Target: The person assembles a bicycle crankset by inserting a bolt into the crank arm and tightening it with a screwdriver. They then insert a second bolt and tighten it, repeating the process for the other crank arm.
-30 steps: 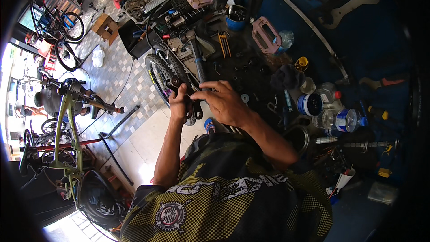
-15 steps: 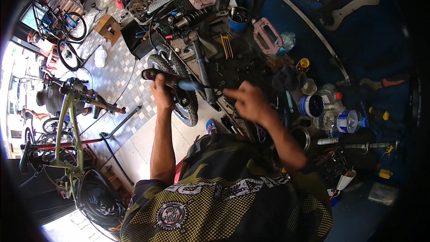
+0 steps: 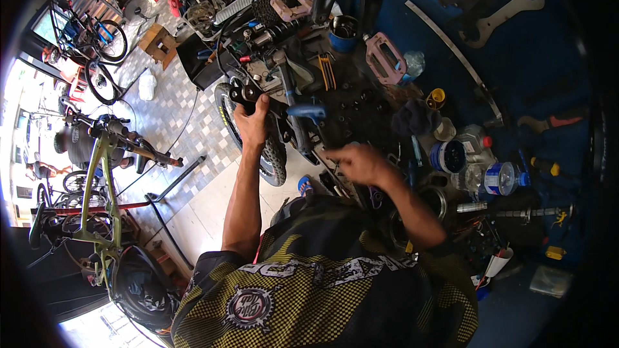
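**Supervisor:** State of the hands?

**Inspector:** The left hand (image 3: 253,127) is gripping a dark metal bicycle linkage piece (image 3: 244,94), thumb pressed to it. The right hand (image 3: 364,164) is off the work, index finger extended, the others curled; nothing is seen in it, though its palm is hidden.

**Supervisor:** Position of the piece?

**Inspector:** Held up over a knobbly bicycle tyre (image 3: 275,166). A blue-handled tool (image 3: 308,112) juts out on its right side. Whether the tip is seated in the piece cannot be told.

**Supervisor:** Changes noted?

**Inspector:** One second ago the right fingers were close against the piece; they now stand apart. Half a second ago the blue handle was a blur just beside the left hand; it now shows sharply, farther right.

**Supervisor:** Significance?

**Inspector:** In my judgement, the tool swung round with the right hand clear, leaving the left hand alone to steady the piece. Any loosening or tightening is not visible.
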Demonstrator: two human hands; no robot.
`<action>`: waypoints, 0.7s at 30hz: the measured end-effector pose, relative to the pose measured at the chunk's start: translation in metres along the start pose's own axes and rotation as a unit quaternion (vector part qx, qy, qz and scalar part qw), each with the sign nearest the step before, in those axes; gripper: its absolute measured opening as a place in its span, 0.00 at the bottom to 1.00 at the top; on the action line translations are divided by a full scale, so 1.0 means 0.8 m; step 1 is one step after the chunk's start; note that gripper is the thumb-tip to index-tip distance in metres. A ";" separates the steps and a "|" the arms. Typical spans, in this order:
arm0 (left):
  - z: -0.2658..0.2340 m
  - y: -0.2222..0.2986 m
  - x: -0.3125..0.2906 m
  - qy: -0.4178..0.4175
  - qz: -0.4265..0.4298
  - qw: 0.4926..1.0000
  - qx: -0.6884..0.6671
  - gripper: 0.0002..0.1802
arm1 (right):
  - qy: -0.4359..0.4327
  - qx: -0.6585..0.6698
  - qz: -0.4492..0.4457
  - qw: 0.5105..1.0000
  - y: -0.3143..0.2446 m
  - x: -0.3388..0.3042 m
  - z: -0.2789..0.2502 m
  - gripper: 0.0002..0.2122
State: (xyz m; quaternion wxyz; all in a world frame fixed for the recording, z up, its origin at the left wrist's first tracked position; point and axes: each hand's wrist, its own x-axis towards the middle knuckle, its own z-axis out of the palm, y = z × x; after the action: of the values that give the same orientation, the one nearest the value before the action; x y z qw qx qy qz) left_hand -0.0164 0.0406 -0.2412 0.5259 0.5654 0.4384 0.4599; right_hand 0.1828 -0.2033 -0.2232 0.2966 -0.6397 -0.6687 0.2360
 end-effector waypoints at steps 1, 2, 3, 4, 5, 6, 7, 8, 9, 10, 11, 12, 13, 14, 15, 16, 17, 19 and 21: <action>-0.005 0.000 -0.005 -0.024 0.008 1.000 0.005 0.23 | -0.028 0.044 0.098 0.994 0.020 0.010 -0.019 0.27; -0.006 0.000 -0.010 -0.051 0.014 0.999 0.007 0.22 | -0.055 0.085 0.198 0.975 0.035 0.025 -0.038 0.27; 0.000 0.012 -0.020 -0.080 0.032 0.996 0.028 0.21 | 0.038 0.131 0.149 0.979 0.048 0.040 -0.044 0.25; 0.006 0.020 -0.030 -0.101 0.011 0.994 0.037 0.20 | 0.127 0.177 0.097 0.971 0.047 0.054 -0.049 0.25; 0.015 0.023 -0.036 -0.113 0.007 0.993 0.044 0.20 | 0.125 0.185 0.084 0.971 0.045 0.062 -0.057 0.25; 0.017 0.022 -0.043 -0.119 0.001 0.991 0.054 0.19 | 0.118 0.195 0.069 0.971 0.012 0.077 -0.077 0.25; 0.017 0.008 -0.042 -0.116 0.013 0.988 0.102 0.19 | 0.113 0.204 0.054 0.971 -0.027 0.089 -0.097 0.25; 0.018 -0.006 -0.037 -0.098 0.004 0.992 0.078 0.19 | 0.078 0.259 0.056 0.961 -0.073 0.086 -0.101 0.26; 0.022 -0.018 -0.032 -0.082 -0.005 0.995 0.052 0.20 | 0.033 0.175 0.014 0.984 -0.092 0.075 -0.094 0.27; 0.025 -0.023 -0.028 -0.067 -0.013 0.997 0.028 0.20 | -0.001 0.093 -0.037 0.995 -0.108 0.064 -0.084 0.28; 0.031 -0.011 -0.028 -0.040 -0.004 0.999 0.030 0.22 | -0.051 0.068 -0.033 0.996 -0.116 0.045 -0.071 0.26; 0.030 -0.012 -0.021 -0.032 -0.030 0.999 -0.001 0.23 | -0.101 0.044 -0.032 0.993 -0.120 0.032 -0.057 0.25; 0.027 -0.018 -0.014 -0.022 -0.059 0.997 -0.033 0.23 | -0.106 0.038 0.002 0.994 -0.106 0.022 -0.045 0.24; 0.021 -0.021 -0.009 -0.011 -0.086 0.994 -0.065 0.24 | -0.111 0.032 0.034 0.993 -0.075 0.013 -0.030 0.24; 0.017 -0.020 -0.008 -0.013 -0.107 0.993 -0.052 0.25 | -0.051 0.005 0.042 0.998 -0.026 0.006 -0.011 0.23; 0.011 -0.022 -0.010 -0.025 -0.101 0.993 -0.059 0.25 | -0.083 0.028 0.124 0.988 0.008 0.012 -0.019 0.23; 0.007 -0.026 -0.014 -0.037 -0.095 0.992 -0.069 0.25 | -0.089 0.012 0.198 0.976 0.025 0.023 -0.035 0.23; -0.002 -0.053 -0.018 -0.060 -0.064 0.992 -0.087 0.23 | 0.060 0.078 0.145 0.985 0.038 0.050 -0.064 0.24; 0.012 -0.033 -0.032 -0.090 -0.046 0.995 -0.021 0.22 | 0.109 0.067 0.117 0.985 -0.010 0.080 -0.103 0.25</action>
State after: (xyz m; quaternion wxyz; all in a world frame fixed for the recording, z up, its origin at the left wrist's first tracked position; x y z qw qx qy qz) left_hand -0.0126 0.0154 -0.2692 0.5957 0.5729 0.4049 0.3912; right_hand 0.2344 -0.1452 -0.1527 0.3800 -0.7143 -0.5356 0.2418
